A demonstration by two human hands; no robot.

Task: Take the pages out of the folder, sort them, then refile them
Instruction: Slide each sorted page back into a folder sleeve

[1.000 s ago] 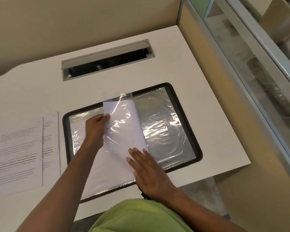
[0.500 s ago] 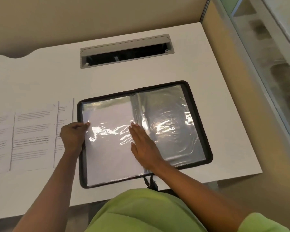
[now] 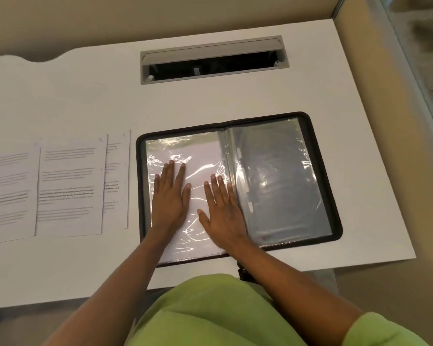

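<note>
Hands first: we have both of them flat, palms down, on the left-hand side of the open folder (image 3: 141, 186). Our left hand (image 3: 170, 198) lies toward 9 o'clock on that side and our right hand (image 3: 225, 213) toward 3 o'clock, next to the spine, with a strip of sleeve showing between them. On each hand the fingers are straight, lying close beside one another and pointing to 12 o'clock, with the thumb splayed out sideways. Neither hand grips or pinches anything; they only press on the clear plastic sleeve (image 3: 203, 168), which is creased and catches the light.

Under that sleeve we see 1 white sheet (image 3: 206, 152), blank on the face turned to us. The folder itself is black-edged and lies open on the white desk (image 3: 60, 101), slightly right of our body. Its right-hand side, at 3 o'clock from our hands, shows a stack of clear sleeves (image 3: 280, 186) that look dark; we cannot tell whether any paper sits in them. A short black strap (image 3: 244, 272) hangs off the folder's near edge at 6 o'clock.

At 9 o'clock from the folder, just beside it and not touching, the printed pages (image 3: 70, 186) lie in an overlapping row, text up. We count at least 3, and the row runs out of view.

At 12 o'clock a grey cable slot (image 3: 214, 59) is set into the desk. Our green top (image 3: 210, 310) fills the view at 6 o'clock.
</note>
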